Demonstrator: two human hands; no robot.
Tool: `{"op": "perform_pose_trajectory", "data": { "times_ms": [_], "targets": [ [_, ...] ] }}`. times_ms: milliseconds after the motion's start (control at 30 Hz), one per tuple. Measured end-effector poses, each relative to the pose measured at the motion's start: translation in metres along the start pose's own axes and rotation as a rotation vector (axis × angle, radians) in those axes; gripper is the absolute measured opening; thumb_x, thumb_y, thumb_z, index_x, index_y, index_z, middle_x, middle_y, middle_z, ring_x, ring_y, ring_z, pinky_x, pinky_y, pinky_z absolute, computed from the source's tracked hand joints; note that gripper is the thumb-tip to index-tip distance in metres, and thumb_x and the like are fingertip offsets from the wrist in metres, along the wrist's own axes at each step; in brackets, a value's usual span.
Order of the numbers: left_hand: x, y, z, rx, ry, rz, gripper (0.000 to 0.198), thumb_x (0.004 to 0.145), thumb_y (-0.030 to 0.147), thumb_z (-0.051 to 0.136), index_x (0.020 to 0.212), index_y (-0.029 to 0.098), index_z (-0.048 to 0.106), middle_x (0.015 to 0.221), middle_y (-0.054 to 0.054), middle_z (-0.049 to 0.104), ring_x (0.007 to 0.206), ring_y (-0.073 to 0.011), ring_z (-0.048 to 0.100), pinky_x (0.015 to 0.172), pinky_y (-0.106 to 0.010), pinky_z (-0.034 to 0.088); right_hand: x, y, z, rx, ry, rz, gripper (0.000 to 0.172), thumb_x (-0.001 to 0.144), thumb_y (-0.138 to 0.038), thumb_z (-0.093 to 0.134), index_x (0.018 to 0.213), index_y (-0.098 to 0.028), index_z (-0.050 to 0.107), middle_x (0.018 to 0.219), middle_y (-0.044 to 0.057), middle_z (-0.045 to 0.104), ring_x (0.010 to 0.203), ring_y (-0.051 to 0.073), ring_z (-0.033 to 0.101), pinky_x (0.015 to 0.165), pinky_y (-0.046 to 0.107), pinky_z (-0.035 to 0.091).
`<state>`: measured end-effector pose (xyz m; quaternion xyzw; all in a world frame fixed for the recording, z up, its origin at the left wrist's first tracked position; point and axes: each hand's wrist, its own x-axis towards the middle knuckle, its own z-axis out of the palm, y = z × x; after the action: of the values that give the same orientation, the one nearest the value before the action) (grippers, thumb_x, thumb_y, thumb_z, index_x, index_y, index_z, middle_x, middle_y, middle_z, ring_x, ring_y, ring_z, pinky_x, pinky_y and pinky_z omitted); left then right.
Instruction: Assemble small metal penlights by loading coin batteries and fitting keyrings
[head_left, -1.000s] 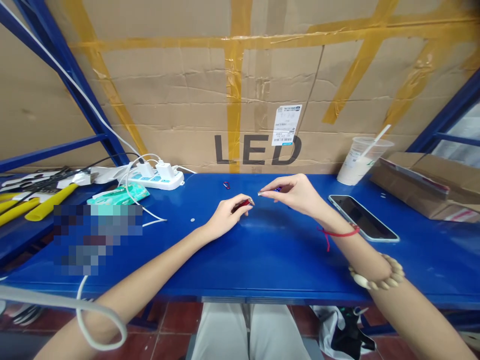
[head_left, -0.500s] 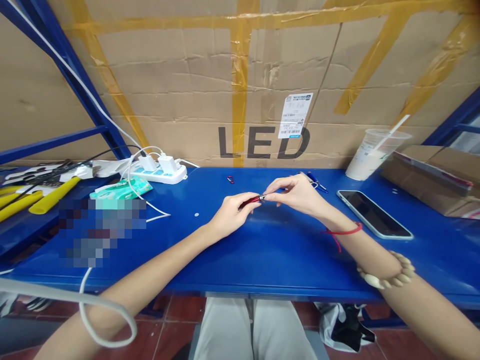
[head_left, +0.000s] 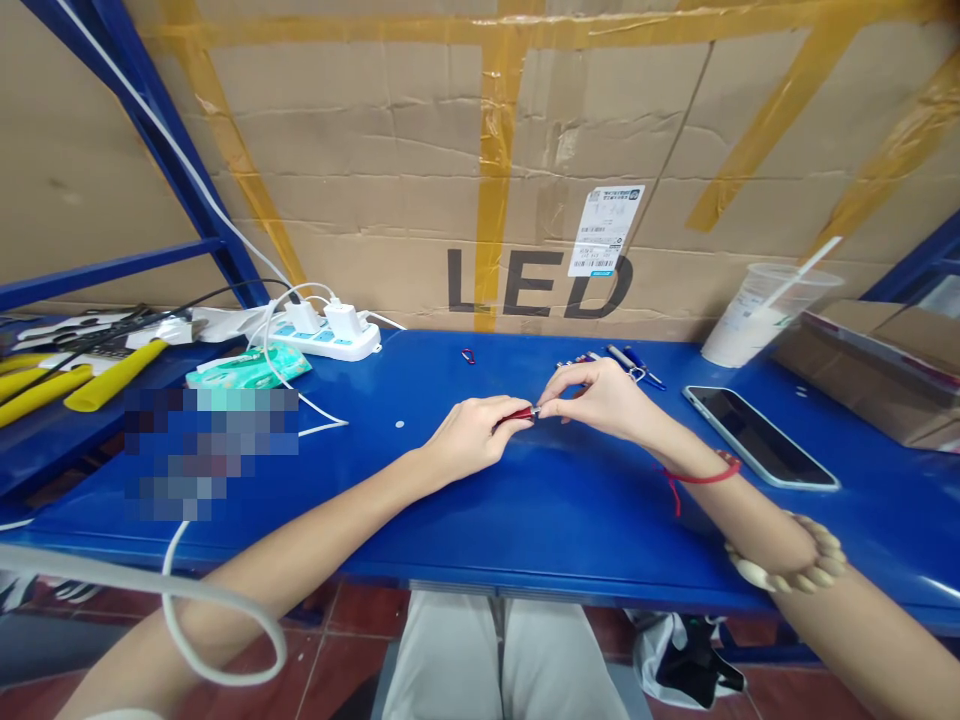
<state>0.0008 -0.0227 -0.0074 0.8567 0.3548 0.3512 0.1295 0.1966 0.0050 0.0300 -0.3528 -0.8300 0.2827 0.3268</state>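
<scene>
Over the middle of the blue table (head_left: 480, 530), my left hand (head_left: 469, 440) is closed on a small red object (head_left: 517, 415) with a metal tip. The fingers of my right hand (head_left: 600, 400) pinch that metal tip from the other side, so the two hands nearly meet. What the tip is exactly is too small to tell. Behind the hands lies a small red carabiner (head_left: 469, 356). Pens (head_left: 643, 368) and a metal ring lie just beyond my right hand, partly hidden by it.
A phone (head_left: 761, 438), a tilted plastic cup (head_left: 750, 320) with a straw and a cardboard box (head_left: 862, 380) are at the right. At the left are a power strip (head_left: 334, 340), a green tissue pack (head_left: 251, 368), yellow tubes (head_left: 120, 375) and a loose white cable (head_left: 176, 620).
The view has shifted slightly, so most things appear a little further right. Both hands keep their hold, and the red object shows less between the left fingers.
</scene>
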Motion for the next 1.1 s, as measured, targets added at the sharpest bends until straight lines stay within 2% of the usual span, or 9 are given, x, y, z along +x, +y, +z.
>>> {"op": "perform_pose_trajectory", "data": {
  "times_ms": [167, 267, 467, 700, 900, 1100],
  "targets": [
    [-0.003, 0.002, -0.001, 0.158, -0.055, -0.014, 0.023, 0.089, 0.024, 0.045, 0.097, 0.017, 0.065, 0.092, -0.006, 0.07, 0.078, -0.0185, 0.066, 0.069, -0.027, 0.049, -0.002, -0.003, 0.006, -0.086, -0.011, -0.096, 0.02, 0.072, -0.033, 0.066, 0.062, -0.016, 0.068, 0.066, 0.004, 0.066, 0.06, 0.013, 0.06, 0.055, 0.025, 0.048],
    [-0.003, 0.001, 0.0, 0.183, -0.057, -0.009, 0.024, 0.09, 0.024, 0.044, 0.098, 0.017, 0.064, 0.093, -0.006, 0.07, 0.08, -0.0185, 0.066, 0.07, -0.026, 0.049, -0.003, -0.007, 0.009, -0.089, 0.026, -0.09, 0.023, 0.073, -0.034, 0.065, 0.059, -0.016, 0.066, 0.066, 0.005, 0.066, 0.06, 0.014, 0.06, 0.054, 0.025, 0.047],
    [-0.004, -0.002, 0.0, 0.267, -0.033, 0.024, 0.025, 0.09, 0.027, 0.042, 0.097, 0.017, 0.065, 0.09, -0.006, 0.07, 0.077, -0.0183, 0.066, 0.066, -0.025, 0.049, -0.004, -0.005, 0.013, 0.015, 0.007, 0.059, 0.03, 0.07, -0.043, 0.067, 0.06, -0.015, 0.065, 0.066, 0.005, 0.065, 0.05, 0.012, 0.058, 0.047, 0.024, 0.048],
    [-0.004, -0.006, 0.0, 0.362, -0.048, 0.051, 0.029, 0.091, 0.029, 0.04, 0.104, 0.017, 0.063, 0.087, -0.006, 0.07, 0.075, -0.0176, 0.066, 0.065, -0.025, 0.049, -0.004, -0.001, 0.014, 0.096, -0.062, 0.227, 0.032, 0.066, -0.044, 0.07, 0.064, -0.012, 0.067, 0.062, 0.004, 0.065, 0.046, 0.012, 0.059, 0.044, 0.022, 0.05],
    [0.003, -0.006, -0.001, 0.22, -0.128, -0.059, 0.026, 0.091, 0.029, 0.041, 0.105, 0.021, 0.061, 0.097, -0.004, 0.069, 0.085, -0.0178, 0.065, 0.069, -0.024, 0.046, 0.0, 0.009, 0.012, 0.183, -0.121, 0.308, 0.039, 0.064, -0.049, 0.071, 0.072, -0.011, 0.07, 0.063, 0.004, 0.064, 0.05, 0.011, 0.058, 0.046, 0.022, 0.053],
    [0.01, -0.005, -0.001, -0.026, -0.109, -0.195, 0.02, 0.089, 0.032, 0.045, 0.096, 0.021, 0.06, 0.07, 0.001, 0.064, 0.064, -0.013, 0.059, 0.065, -0.023, 0.043, 0.003, 0.01, -0.001, 0.14, -0.132, 0.232, 0.043, 0.069, -0.053, 0.065, 0.078, -0.011, 0.07, 0.065, 0.004, 0.063, 0.056, 0.011, 0.058, 0.044, 0.019, 0.051]
  ]
}}
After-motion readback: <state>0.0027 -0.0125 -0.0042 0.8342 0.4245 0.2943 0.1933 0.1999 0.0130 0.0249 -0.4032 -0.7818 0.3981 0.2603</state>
